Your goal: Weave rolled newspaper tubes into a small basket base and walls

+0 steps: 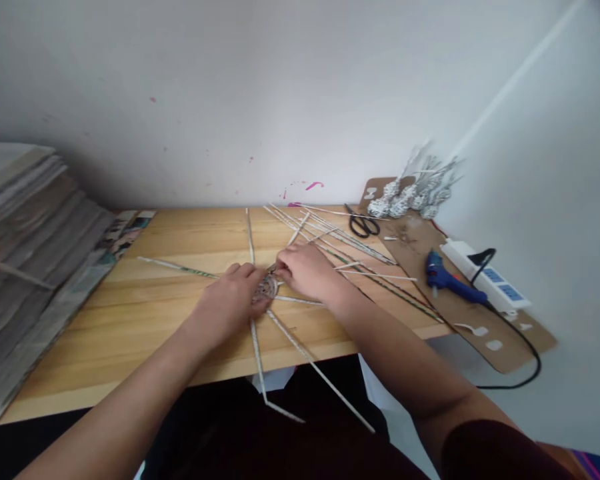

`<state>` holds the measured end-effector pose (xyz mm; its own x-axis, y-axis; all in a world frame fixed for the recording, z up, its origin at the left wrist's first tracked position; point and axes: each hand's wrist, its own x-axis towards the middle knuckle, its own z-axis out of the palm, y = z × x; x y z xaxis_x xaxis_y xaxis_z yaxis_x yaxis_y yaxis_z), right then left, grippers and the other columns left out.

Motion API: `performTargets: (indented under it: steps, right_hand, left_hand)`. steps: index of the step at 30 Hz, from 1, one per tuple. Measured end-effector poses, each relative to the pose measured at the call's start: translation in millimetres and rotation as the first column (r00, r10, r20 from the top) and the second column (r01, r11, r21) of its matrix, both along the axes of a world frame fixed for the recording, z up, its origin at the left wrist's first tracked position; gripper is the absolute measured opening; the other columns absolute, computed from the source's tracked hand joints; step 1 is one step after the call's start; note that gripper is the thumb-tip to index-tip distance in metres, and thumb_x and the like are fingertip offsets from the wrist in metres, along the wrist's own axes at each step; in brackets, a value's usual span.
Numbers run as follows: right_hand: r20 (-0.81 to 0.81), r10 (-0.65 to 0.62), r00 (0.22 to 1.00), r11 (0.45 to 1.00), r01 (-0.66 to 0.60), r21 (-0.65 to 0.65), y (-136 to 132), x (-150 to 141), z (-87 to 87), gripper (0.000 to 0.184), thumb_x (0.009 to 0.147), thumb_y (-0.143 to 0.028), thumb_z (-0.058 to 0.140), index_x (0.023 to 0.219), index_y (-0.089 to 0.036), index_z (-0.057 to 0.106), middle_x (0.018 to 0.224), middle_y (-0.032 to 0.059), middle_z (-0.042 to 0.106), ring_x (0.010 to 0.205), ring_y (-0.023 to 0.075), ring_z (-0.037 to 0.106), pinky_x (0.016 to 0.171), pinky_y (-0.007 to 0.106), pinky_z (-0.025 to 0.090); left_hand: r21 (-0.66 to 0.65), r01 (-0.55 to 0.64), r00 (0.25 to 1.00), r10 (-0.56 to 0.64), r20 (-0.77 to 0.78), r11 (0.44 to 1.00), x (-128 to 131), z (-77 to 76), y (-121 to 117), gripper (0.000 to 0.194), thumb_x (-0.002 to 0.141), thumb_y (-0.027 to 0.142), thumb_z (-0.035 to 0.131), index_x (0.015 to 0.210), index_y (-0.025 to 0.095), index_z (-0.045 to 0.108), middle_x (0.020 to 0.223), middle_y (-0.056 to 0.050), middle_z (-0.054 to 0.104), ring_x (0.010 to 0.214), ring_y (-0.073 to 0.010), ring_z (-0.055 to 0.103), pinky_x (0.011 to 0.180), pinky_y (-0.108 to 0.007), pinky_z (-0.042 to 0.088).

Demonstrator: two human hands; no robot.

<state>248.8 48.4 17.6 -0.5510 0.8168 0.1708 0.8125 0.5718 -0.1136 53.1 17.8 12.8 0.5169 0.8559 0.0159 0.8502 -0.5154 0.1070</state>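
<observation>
A small round woven disc of rolled paper [266,289] lies on the wooden table, with several paper sticks radiating from it like spokes. My left hand [236,291] is closed over the disc's left side, gripping it. My right hand [303,268] is closed in a pinch at the disc's upper right edge, on a paper strip mostly hidden by the fingers. One spoke [320,377] runs past the table's front edge toward my body, and another spoke [258,360] bends near its end. A green-marked spoke [180,268] points left.
Loose paper sticks [380,283] lie to the right, near black scissors [363,223]. A blue glue gun [453,280] rests on a brown board [523,337] beside a white power strip [486,275]. Silvery bundles [410,199] stand behind. A tall newspaper stack [30,267] occupies the left.
</observation>
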Motion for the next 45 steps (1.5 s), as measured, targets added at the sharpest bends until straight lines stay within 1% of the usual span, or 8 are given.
performTargets:
  steps: [3,9,13,16,22,28,41,45]
  right_hand:
    - [0.083,-0.016,0.996,1.000,0.016,0.001,-4,-3,3.8,0.016,0.095,-0.022,0.052,0.094,-0.016,0.067,0.099,0.0092,0.071,0.096,0.0243,0.061,0.078,0.034,0.039]
    - [0.157,0.002,0.988,1.000,-0.001,-0.009,-9,-5,8.3,0.017,0.096,-0.014,0.046,0.099,-0.014,0.063,0.102,0.0134,0.070,0.095,0.0260,0.063,0.075,0.035,0.039]
    - [0.050,0.005,0.999,0.995,-0.001,-0.096,-7,-2,7.9,0.016,0.097,-0.016,0.047,0.099,-0.016,0.063,0.098,0.0095,0.072,0.088,0.0217,0.064,0.071,0.031,0.038]
    - [-0.044,-0.004,0.999,0.988,-0.003,-0.153,-7,2,10.6,0.017,0.095,-0.017,0.050,0.093,-0.018,0.067,0.095,0.0073,0.073,0.088,0.0195,0.065,0.074,0.029,0.039]
    - [-0.117,0.017,0.993,0.981,-0.039,-0.190,-7,10,12.5,0.018,0.085,-0.012,0.057,0.085,-0.019,0.073,0.085,0.0044,0.074,0.079,0.0175,0.063,0.074,0.028,0.039]
    - [-0.177,0.036,0.984,0.978,-0.071,-0.197,-10,13,8.7,0.019,0.082,-0.011,0.057,0.083,-0.019,0.074,0.082,0.0042,0.074,0.076,0.0166,0.062,0.071,0.028,0.041]
    - [-0.241,-0.150,0.959,0.945,0.067,-0.321,-24,12,11.5,0.013,0.084,-0.018,0.062,0.082,-0.019,0.074,0.081,0.0026,0.075,0.072,0.0158,0.064,0.067,0.028,0.042]
    - [-0.229,-0.186,0.956,0.925,0.092,-0.368,-30,14,9.0,0.011,0.084,-0.018,0.062,0.088,-0.019,0.073,0.083,0.0033,0.076,0.074,0.0166,0.065,0.067,0.027,0.043]
  left_hand:
    - [-0.012,0.013,1.000,-0.013,-0.004,1.000,-2,-0.7,2,0.044,0.093,0.039,0.057,0.134,0.021,0.056,0.121,-0.009,0.064,0.113,-0.0261,0.055,0.097,-0.037,0.046]
    - [-0.052,0.004,1.000,-0.006,-0.029,0.999,3,10.5,-1,0.045,0.093,0.041,0.057,0.133,0.020,0.056,0.122,-0.009,0.063,0.114,-0.0266,0.054,0.098,-0.037,0.044]
    - [-0.096,-0.031,0.999,0.027,-0.044,0.995,6,15.0,-2,0.045,0.092,0.042,0.060,0.132,0.020,0.056,0.122,-0.009,0.062,0.116,-0.0266,0.053,0.096,-0.037,0.046]
    - [-0.098,-0.042,0.998,0.038,-0.039,0.994,6,15.4,-3,0.045,0.092,0.041,0.061,0.132,0.021,0.056,0.122,-0.008,0.062,0.116,-0.0270,0.053,0.095,-0.037,0.046]
    - [-0.067,-0.028,0.999,0.026,-0.022,0.997,4,12.5,-3,0.042,0.093,0.040,0.060,0.129,0.021,0.056,0.121,-0.007,0.062,0.114,-0.0260,0.053,0.094,-0.036,0.046]
    - [-0.062,-0.037,0.999,0.035,-0.027,0.997,5,13.2,-5,0.040,0.093,0.039,0.060,0.128,0.021,0.056,0.119,-0.007,0.062,0.113,-0.0253,0.053,0.092,-0.035,0.047]
    - [-0.052,-0.019,0.999,0.016,-0.042,0.998,4,13.3,-6,0.041,0.095,0.042,0.055,0.130,0.021,0.055,0.122,-0.007,0.062,0.113,-0.0253,0.052,0.092,-0.035,0.046]
    - [-0.056,-0.006,0.999,0.004,-0.041,0.998,4,11.1,-7,0.043,0.097,0.040,0.053,0.137,0.026,0.050,0.124,-0.006,0.061,0.115,-0.0248,0.051,0.095,-0.035,0.044]
